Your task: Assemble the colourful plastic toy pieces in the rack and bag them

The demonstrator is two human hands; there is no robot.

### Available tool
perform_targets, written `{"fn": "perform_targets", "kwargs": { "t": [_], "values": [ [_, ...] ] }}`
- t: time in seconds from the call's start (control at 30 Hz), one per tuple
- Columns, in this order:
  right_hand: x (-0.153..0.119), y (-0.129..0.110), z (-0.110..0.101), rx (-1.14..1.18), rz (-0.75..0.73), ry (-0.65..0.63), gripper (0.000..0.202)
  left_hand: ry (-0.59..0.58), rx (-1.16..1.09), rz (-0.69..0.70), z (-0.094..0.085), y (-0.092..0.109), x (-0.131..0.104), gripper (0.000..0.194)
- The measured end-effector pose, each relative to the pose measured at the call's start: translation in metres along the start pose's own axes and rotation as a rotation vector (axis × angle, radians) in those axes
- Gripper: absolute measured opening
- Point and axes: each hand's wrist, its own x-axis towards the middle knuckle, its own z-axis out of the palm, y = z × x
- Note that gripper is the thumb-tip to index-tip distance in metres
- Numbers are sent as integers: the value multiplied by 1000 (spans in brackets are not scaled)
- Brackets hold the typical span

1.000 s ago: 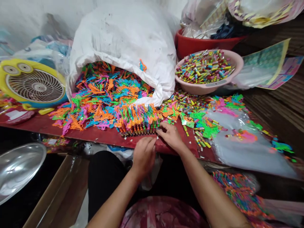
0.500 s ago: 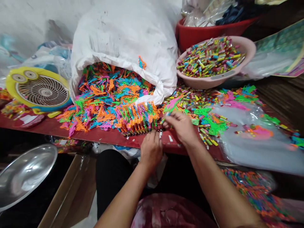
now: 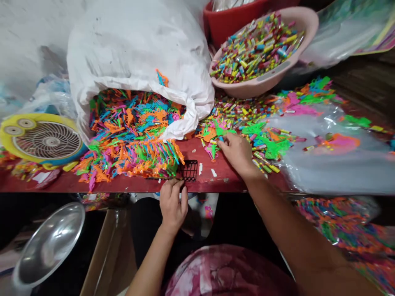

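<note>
My left hand (image 3: 173, 204) rests at the table's front edge, its fingertips at the near side of a black grid rack (image 3: 190, 170). Rows of colourful plastic toy pieces (image 3: 151, 158) stand packed in the rack, with bare grid cells at its right end. My right hand (image 3: 237, 153) is above the table to the right, fingers pinched at a green toy piece (image 3: 222, 129) beside an orange one (image 3: 209, 135). Whether it grips that piece is hard to tell. Small coloured tubes (image 3: 243, 107) lie behind the hand.
A white sack (image 3: 138, 49) spills toy pieces onto the red table (image 3: 203, 186). A pink basin (image 3: 308, 26) holds coloured tubes. At the left stands a yellow fan (image 3: 51, 142), above a metal bowl (image 3: 51, 246). Plastic bags (image 3: 333, 164) lie at the right.
The camera view has shifted. My right hand has moved away from the rack to the loose pieces at the right, and the green and pink piece it held is no longer between its fingers.
</note>
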Motion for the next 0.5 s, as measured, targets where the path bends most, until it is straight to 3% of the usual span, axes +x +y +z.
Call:
{"fn": "perform_targets", "kwargs": {
  "t": [0.37, 0.5],
  "values": [
    [-6, -5, -6, -113, 29, 9, 17, 63, 50, -99, 4, 6, -4, 19],
    [-18, -23, -7, 20, -95, -18, 20, 82, 64, -157, 3, 5, -3, 17]
  ]
}}
